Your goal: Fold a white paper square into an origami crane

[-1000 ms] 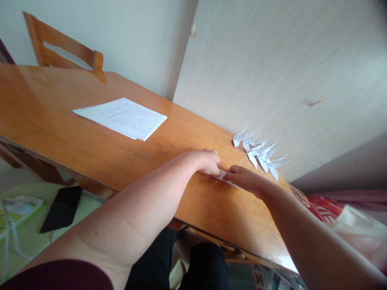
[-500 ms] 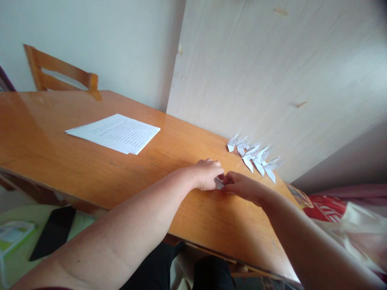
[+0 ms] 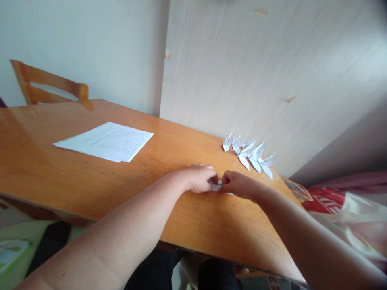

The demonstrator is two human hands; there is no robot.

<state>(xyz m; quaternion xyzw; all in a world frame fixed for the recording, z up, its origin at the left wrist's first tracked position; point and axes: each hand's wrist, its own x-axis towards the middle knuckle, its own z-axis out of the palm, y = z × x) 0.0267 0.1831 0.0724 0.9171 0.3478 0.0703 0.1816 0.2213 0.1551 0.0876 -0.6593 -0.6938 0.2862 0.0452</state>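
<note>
A small piece of folded white paper (image 3: 215,187) lies low over the tabletop, gripped from both sides. My left hand (image 3: 202,178) is closed on its left part, fingers curled down over it. From the right, my right hand (image 3: 237,184) pinches the same paper between thumb and fingers. Most of the paper is hidden under the fingers, so its full shape cannot be made out. Beyond my hands stands a row of several folded white paper figures (image 3: 248,151) with pointed tips, close to the board at the back.
A stack of printed sheets (image 3: 105,141) lies on the wooden table (image 3: 127,181) at left. Behind it is a wooden chair (image 3: 54,82). A pale board (image 3: 229,72) borders the far edge. Right of the table are red and clear plastic bags (image 3: 328,201).
My hands are slightly farther apart, and more of the white paper shows between and below them. The view has shifted a little, moving the surroundings leftward.
</note>
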